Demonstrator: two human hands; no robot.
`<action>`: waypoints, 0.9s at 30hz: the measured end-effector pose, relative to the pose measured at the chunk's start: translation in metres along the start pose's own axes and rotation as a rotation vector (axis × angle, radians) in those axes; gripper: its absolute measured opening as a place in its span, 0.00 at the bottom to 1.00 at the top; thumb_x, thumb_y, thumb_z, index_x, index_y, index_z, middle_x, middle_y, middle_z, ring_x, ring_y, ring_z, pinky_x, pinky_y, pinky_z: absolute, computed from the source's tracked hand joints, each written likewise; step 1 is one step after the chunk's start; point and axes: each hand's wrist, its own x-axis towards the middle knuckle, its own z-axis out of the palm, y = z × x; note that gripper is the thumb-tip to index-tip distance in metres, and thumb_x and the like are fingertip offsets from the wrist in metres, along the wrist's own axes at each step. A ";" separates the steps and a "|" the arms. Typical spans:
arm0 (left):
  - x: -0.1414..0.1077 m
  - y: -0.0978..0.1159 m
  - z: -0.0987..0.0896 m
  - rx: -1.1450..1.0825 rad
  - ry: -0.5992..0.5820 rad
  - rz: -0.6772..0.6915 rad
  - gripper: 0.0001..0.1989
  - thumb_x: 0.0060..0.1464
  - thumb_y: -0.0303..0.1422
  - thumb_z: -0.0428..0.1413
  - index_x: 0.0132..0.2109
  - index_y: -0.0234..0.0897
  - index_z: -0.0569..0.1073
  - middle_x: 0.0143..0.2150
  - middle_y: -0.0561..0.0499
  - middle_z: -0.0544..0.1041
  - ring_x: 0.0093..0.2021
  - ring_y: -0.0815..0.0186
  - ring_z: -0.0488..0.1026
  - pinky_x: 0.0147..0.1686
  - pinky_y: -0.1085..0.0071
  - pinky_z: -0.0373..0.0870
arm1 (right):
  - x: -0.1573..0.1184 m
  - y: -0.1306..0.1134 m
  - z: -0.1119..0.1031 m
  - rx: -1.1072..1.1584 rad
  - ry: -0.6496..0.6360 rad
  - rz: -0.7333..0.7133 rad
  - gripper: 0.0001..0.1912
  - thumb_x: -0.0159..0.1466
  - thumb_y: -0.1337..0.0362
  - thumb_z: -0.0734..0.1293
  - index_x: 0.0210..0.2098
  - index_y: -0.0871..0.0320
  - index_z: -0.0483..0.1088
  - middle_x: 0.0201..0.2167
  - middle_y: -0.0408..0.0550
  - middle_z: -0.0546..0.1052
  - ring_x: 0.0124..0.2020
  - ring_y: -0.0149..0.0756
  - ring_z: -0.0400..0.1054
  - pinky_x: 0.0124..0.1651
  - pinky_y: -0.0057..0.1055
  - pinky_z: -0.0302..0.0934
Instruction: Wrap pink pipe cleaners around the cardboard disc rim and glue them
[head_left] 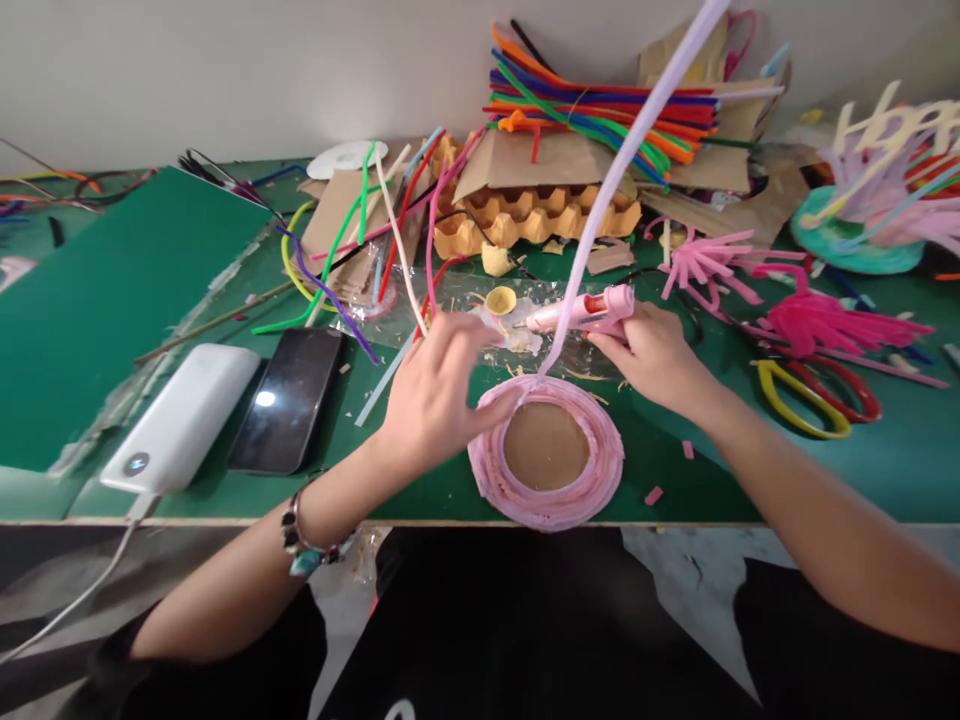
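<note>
A round ring wound with pink and lilac pipe cleaners, with a brown cardboard centre, lies at the table's front edge. From its far side one long lilac pipe cleaner rises up and to the right. My left hand is open, its fingers curved and apart; the thumb tip rests at the ring's upper left, near the base of that pipe cleaner. My right hand grips a pink hot glue gun behind the ring, nozzle facing left. Part of the gun is hidden by the upright pipe cleaner.
A white power bank and a phone lie at left, beside a green board. Behind are an egg carton and bundled pipe cleaners. Scissors and pink pipe-cleaner bunches lie at right.
</note>
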 end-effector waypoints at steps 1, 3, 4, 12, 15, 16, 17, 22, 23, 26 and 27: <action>0.005 -0.002 0.004 -0.062 -0.070 -0.142 0.17 0.48 0.39 0.56 0.43 0.34 0.66 0.41 0.47 0.69 0.30 0.70 0.67 0.31 0.71 0.66 | 0.000 0.000 0.000 -0.008 0.013 -0.001 0.10 0.58 0.61 0.58 0.34 0.59 0.67 0.34 0.55 0.73 0.39 0.47 0.67 0.43 0.45 0.59; 0.015 -0.006 0.013 -0.155 -0.232 -0.310 0.19 0.46 0.39 0.58 0.43 0.33 0.67 0.41 0.47 0.69 0.28 0.71 0.66 0.29 0.72 0.66 | -0.001 -0.001 0.001 -0.002 0.043 -0.004 0.11 0.58 0.62 0.58 0.37 0.60 0.66 0.35 0.55 0.73 0.40 0.48 0.67 0.43 0.45 0.59; 0.019 -0.006 0.017 -0.191 -0.294 -0.356 0.19 0.46 0.39 0.58 0.43 0.33 0.68 0.39 0.48 0.69 0.27 0.72 0.65 0.29 0.72 0.65 | 0.000 -0.001 0.000 0.011 0.056 -0.005 0.12 0.58 0.62 0.58 0.39 0.60 0.66 0.36 0.56 0.73 0.41 0.48 0.66 0.43 0.45 0.59; 0.027 0.000 0.031 -0.901 -0.430 -0.388 0.12 0.52 0.35 0.50 0.40 0.32 0.72 0.22 0.56 0.64 0.21 0.74 0.57 0.21 0.76 0.57 | 0.008 -0.001 -0.034 0.072 0.137 0.179 0.14 0.57 0.61 0.59 0.41 0.60 0.65 0.32 0.54 0.73 0.34 0.42 0.67 0.35 0.36 0.60; 0.028 0.002 0.024 -1.024 -0.443 -0.324 0.15 0.55 0.36 0.46 0.41 0.33 0.72 0.21 0.56 0.63 0.21 0.73 0.57 0.21 0.75 0.56 | 0.006 -0.001 -0.051 0.058 0.203 0.372 0.11 0.54 0.61 0.61 0.35 0.60 0.66 0.26 0.51 0.70 0.28 0.38 0.65 0.31 0.34 0.57; 0.028 0.002 0.022 -1.011 -0.447 -0.278 0.14 0.53 0.37 0.49 0.40 0.34 0.73 0.21 0.56 0.63 0.21 0.73 0.56 0.21 0.75 0.56 | 0.004 -0.001 -0.055 0.048 0.223 0.446 0.10 0.51 0.60 0.63 0.31 0.59 0.65 0.24 0.49 0.69 0.26 0.36 0.63 0.29 0.34 0.57; 0.029 0.003 0.020 -0.986 -0.457 -0.222 0.11 0.50 0.37 0.53 0.38 0.34 0.73 0.21 0.56 0.62 0.21 0.73 0.56 0.21 0.75 0.55 | 0.001 -0.001 -0.058 0.040 0.235 0.508 0.11 0.48 0.58 0.66 0.27 0.58 0.63 0.22 0.46 0.67 0.24 0.35 0.62 0.28 0.33 0.56; 0.027 0.001 0.017 -0.863 -0.396 -0.119 0.04 0.50 0.30 0.54 0.30 0.35 0.71 0.21 0.57 0.62 0.21 0.75 0.56 0.22 0.77 0.56 | -0.018 -0.006 -0.062 -0.003 0.190 0.542 0.23 0.35 0.53 0.71 0.17 0.53 0.52 0.12 0.36 0.58 0.16 0.29 0.54 0.21 0.31 0.50; 0.026 0.001 0.018 -0.840 -0.355 -0.138 0.05 0.50 0.32 0.54 0.33 0.35 0.71 0.21 0.57 0.61 0.21 0.74 0.56 0.22 0.77 0.56 | -0.020 -0.007 -0.062 -0.020 0.181 0.536 0.24 0.34 0.53 0.71 0.16 0.53 0.51 0.11 0.36 0.56 0.16 0.28 0.53 0.20 0.31 0.49; 0.022 0.004 0.018 -0.674 -0.339 -0.149 0.20 0.45 0.39 0.58 0.44 0.35 0.67 0.24 0.58 0.62 0.23 0.73 0.59 0.22 0.77 0.58 | -0.025 -0.011 -0.062 -0.050 0.154 0.549 0.24 0.33 0.55 0.72 0.15 0.53 0.50 0.09 0.35 0.54 0.14 0.27 0.51 0.20 0.30 0.48; 0.022 0.006 0.019 -0.592 -0.374 -0.137 0.24 0.43 0.41 0.59 0.47 0.35 0.66 0.26 0.57 0.64 0.24 0.72 0.61 0.23 0.76 0.59 | -0.025 -0.012 -0.062 -0.052 0.142 0.544 0.23 0.35 0.56 0.71 0.15 0.52 0.50 0.09 0.35 0.54 0.14 0.27 0.50 0.20 0.30 0.48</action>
